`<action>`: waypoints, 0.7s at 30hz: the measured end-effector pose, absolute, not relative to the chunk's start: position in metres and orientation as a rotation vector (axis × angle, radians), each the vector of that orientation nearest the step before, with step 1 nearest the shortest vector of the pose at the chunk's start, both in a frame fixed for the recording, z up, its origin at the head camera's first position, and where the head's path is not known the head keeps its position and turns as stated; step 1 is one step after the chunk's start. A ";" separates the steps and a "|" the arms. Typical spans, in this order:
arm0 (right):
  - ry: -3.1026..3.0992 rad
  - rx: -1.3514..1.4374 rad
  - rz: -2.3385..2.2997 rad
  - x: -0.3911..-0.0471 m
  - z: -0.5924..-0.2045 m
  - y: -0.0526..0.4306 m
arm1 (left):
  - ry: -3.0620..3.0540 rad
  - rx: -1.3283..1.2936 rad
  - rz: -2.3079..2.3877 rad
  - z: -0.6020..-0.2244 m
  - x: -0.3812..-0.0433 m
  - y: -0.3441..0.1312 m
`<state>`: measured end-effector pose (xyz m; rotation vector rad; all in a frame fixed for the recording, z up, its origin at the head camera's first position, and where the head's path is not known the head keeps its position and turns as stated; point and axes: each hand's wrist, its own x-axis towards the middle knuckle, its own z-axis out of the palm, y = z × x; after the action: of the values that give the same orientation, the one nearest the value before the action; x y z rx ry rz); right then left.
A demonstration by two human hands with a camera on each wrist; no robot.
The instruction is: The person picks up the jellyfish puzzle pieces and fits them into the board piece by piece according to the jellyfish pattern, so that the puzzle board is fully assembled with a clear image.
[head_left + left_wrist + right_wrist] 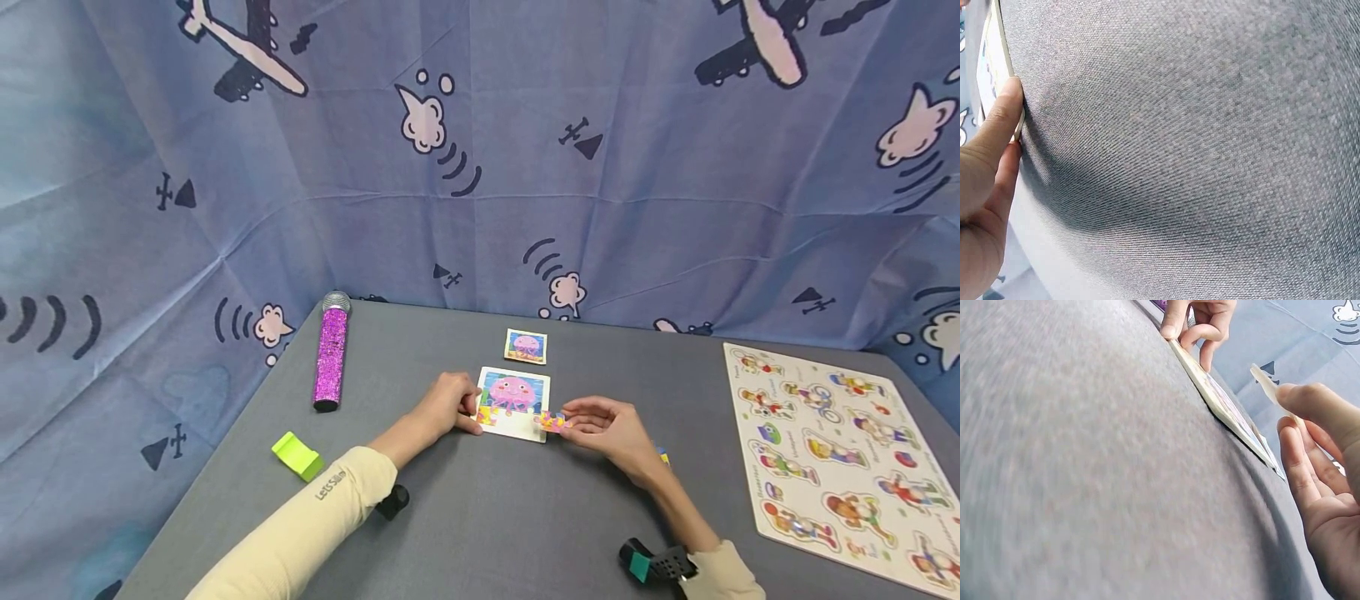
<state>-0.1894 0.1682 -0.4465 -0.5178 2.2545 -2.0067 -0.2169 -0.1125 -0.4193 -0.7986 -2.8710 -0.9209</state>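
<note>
A square jigsaw puzzle board [517, 425] lies on the table, its upper part showing a pink octopus and its lower strip partly bare white. My left hand [447, 403] holds the board at its lower left corner; in the left wrist view the thumb [1009, 103] lies along the board's edge. Between the thumb and fingers of my right hand [611, 433] is a pink and yellow puzzle piece [552, 422], over the board's lower right corner. The right wrist view shows that piece [1266, 384] edge-on, raised above the board. Beyond the board lies a small octopus picture card [526, 347].
A purple glittery microphone [330, 354] and a bright green block [297, 456] lie to the left. On the right is a large peg puzzle board [847, 450] with sports figures. Something blue and yellow [663, 457] peeks out beside my right wrist. A patterned blue cloth [480, 167] hangs behind the table.
</note>
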 end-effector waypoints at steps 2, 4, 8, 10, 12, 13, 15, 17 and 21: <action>2.250 -0.518 -2.012 -0.190 -0.446 0.164 | -2.874 -0.794 -0.918 -0.419 -0.216 -0.113; 2.239 -0.510 -2.018 -0.191 -0.446 0.160 | -2.876 -0.795 -0.924 -0.418 -0.216 -0.113; 2.203 -0.502 -2.036 -0.193 -0.446 0.152 | -2.859 -0.821 -0.939 -0.418 -0.216 -0.113; 2.189 -0.500 -2.042 -0.194 -0.446 0.149 | -2.845 -0.837 -0.941 -0.418 -0.216 -0.113; 2.178 -0.502 -2.043 -0.195 -0.447 0.145 | -2.836 -0.842 -0.940 -0.418 -0.216 -0.113; 2.172 -0.501 -2.043 -0.196 -0.447 0.143 | -2.832 -0.846 -0.934 -0.418 -0.216 -0.114; 2.169 -0.495 -2.038 -0.197 -0.447 0.140 | -2.827 -0.848 -0.924 -0.418 -0.217 -0.114; 2.165 -0.484 -2.034 -0.197 -0.447 0.136 | -2.828 -0.845 -0.922 -0.418 -0.216 -0.114; 2.171 -0.457 -2.036 -0.197 -0.447 0.129 | -2.832 -0.843 -0.912 -0.418 -0.216 -0.113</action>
<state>-0.1974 0.1290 -0.4465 -0.4569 2.1710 -2.0356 -0.2162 -0.1133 -0.4178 -0.8429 -2.8325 -0.9122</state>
